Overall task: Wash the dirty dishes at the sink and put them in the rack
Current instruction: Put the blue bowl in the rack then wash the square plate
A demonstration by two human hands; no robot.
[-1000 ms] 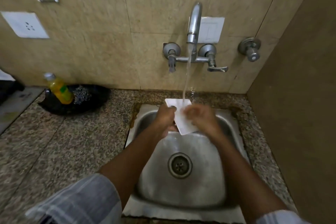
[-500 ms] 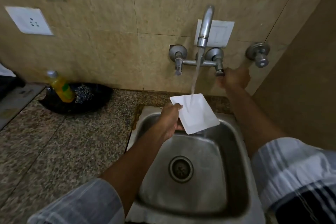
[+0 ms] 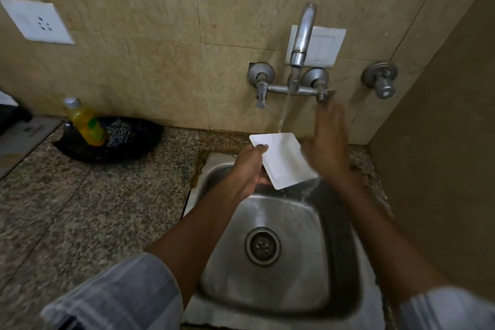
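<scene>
A small white square plate (image 3: pixel 282 159) is tilted over the back of the steel sink (image 3: pixel 292 225). My left hand (image 3: pixel 247 169) grips its left edge, thumb on top. A thin stream of water falls from the tap (image 3: pixel 301 40) onto the plate's far edge. My right hand (image 3: pixel 328 139) hangs with straight fingers just right of the plate, below the right tap handle (image 3: pixel 325 95), holding nothing. No rack is in view.
On the granite counter (image 3: pixel 80 209) to the left, a black dish (image 3: pixel 107 147) holds a yellow soap bottle (image 3: pixel 85 122) and a steel scrubber (image 3: pixel 120 131). A second valve (image 3: pixel 380 80) sits on the wall at right. A brown side wall closes the right.
My right hand left the plate, reached up to the right tap handle, and has now dropped back beside the plate. The water stream has thinned. My left hand kept holding the plate.
</scene>
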